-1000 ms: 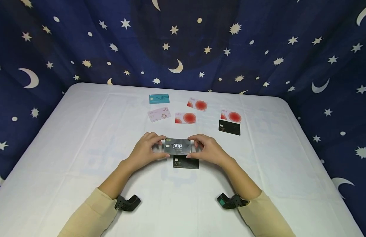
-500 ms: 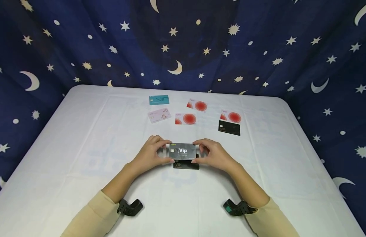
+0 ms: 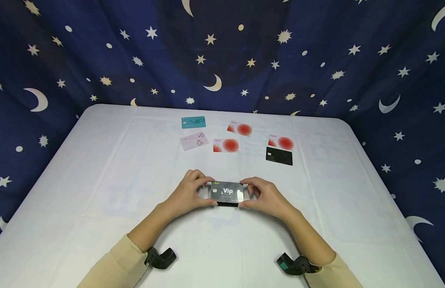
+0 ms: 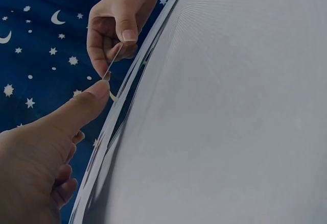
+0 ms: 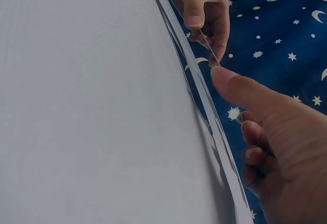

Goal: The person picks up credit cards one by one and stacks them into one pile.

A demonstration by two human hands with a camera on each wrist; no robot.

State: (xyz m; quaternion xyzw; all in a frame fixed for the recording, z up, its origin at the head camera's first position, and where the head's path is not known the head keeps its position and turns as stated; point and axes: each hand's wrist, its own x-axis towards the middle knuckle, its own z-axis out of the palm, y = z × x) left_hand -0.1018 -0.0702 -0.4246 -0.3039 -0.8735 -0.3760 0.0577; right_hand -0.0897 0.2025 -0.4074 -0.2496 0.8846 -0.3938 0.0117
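A grey card [image 3: 227, 193] printed "Vip" is held by both hands in the head view, its long sides running left to right. My left hand [image 3: 188, 192] pinches its left end between thumb and fingers. The opposite end is pinched the same way by my right hand [image 3: 267, 197]. Beneath it lies a black card [image 3: 227, 204], with just a strip along the near side showing; whether the two touch, I cannot tell. Both wrist views catch the grey card edge-on, as a thin line [image 4: 113, 60] between the hands.
Further back on the white table [image 3: 111, 180] lie a teal card [image 3: 193, 122], a pink card [image 3: 194, 141] and several red-circle cards [image 3: 226, 145]. At right, another black card [image 3: 279, 156] sits just below one of those. A dark blue star-patterned cloth [image 3: 154, 52] hangs behind.
Both hands have brought the grey card toward me and slightly right. It now covers most of the black card, which showed more before. The other cards have stayed put.
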